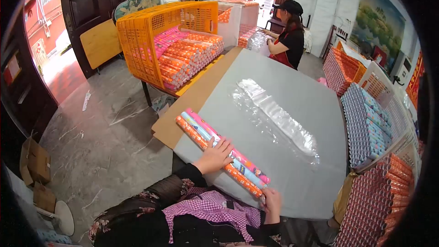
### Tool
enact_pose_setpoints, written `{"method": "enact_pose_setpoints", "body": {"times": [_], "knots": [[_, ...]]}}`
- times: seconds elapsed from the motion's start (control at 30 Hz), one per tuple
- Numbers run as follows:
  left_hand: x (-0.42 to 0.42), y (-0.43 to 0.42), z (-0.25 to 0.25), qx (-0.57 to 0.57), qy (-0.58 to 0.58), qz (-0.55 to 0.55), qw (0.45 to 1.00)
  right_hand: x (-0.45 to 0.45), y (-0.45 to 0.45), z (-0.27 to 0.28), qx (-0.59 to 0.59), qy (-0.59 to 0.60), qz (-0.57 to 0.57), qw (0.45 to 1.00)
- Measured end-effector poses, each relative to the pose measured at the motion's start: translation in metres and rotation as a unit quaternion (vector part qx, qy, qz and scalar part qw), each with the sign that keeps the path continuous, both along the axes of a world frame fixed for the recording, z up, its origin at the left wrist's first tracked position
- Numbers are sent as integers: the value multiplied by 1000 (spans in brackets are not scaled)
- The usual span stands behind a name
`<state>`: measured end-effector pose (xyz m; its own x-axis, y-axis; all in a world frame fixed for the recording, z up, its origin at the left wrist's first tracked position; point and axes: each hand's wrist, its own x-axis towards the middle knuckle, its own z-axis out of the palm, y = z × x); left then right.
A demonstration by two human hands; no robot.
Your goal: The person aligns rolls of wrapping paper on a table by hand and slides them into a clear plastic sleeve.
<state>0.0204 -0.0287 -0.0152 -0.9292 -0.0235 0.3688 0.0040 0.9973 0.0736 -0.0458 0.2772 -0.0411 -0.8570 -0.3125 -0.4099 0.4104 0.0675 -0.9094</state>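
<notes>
With left grip point(217, 155) spread flat and right grip point(271, 201) curled, unclear whether clasping: on gray tabletop point(315, 82), near clear plastic sleeves point(280, 115), under left grip and beside right, pink, light-blue and orange wrapping-paper rolls point(245, 168), side by side.

So the grey table point(315, 93) is holding three rolls point(244, 168), pink, blue and orange, lying side by side, plus clear plastic bags point(280, 115) sprawling nearby.
</notes>
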Motion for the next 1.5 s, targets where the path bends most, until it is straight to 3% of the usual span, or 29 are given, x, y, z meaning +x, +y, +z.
{"method": "enact_pose_setpoints", "body": {"times": [0.53,0.77,1.07,1.13,1.2,1.27,1.33,1.5], "knots": [[-2,-2,-1,-3,1,1,1000,3,-3,10,-37,-42,1,998],[-8,-9,-4,3,-9,0,1000,2,-10,30,-1,-16,25,1000],[-24,-44,4,-22,-2,18,1000,-41,-52,52,150,157,117,969],[-24,-46,10,-116,14,22,993,-49,-57,57,120,165,128,971],[-34,-51,10,-105,-6,38,994,-63,-61,35,101,196,112,969],[-42,-54,10,-53,-22,39,998,-62,-69,51,144,141,96,975],[-46,-50,26,-114,-129,20,985,-65,-67,56,63,33,85,994],[-57,-48,3,-7,-11,25,1000,-79,-65,39,71,-30,61,995]]}}
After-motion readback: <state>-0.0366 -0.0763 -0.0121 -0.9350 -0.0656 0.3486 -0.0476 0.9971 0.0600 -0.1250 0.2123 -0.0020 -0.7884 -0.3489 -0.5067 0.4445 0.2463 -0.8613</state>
